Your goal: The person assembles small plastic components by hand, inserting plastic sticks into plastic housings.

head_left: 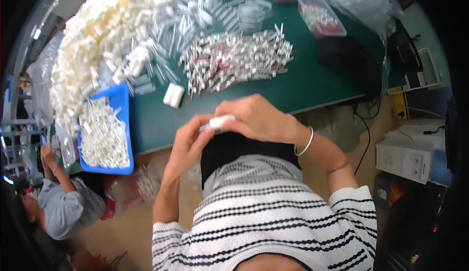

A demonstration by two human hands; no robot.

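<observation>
In front of my waist, by the table's near edge, my two hands meet. My right hand [254,117] is closed, its thumb and fingers pinching a short white cylinder [222,121]. A pale, clear-looking tube end [204,127] sits between the thumb and fingertips of my left hand [185,141], against the white piece. Whether the tube is inside the cylinder is hidden by my fingers. Just beyond my hands, a pair of white cylinders [174,95] lies side by side on the green table [151,124]. Past them spreads a heap of small white-and-metallic pieces [234,61].
At the left, a blue tray [128,129] holds many thin white pieces. A large pile of white cylinders [107,27] and loose clear tubes [181,27] covers the far left. Clear plastic boxes [320,17] stand far right. Another person [71,205] works at lower left.
</observation>
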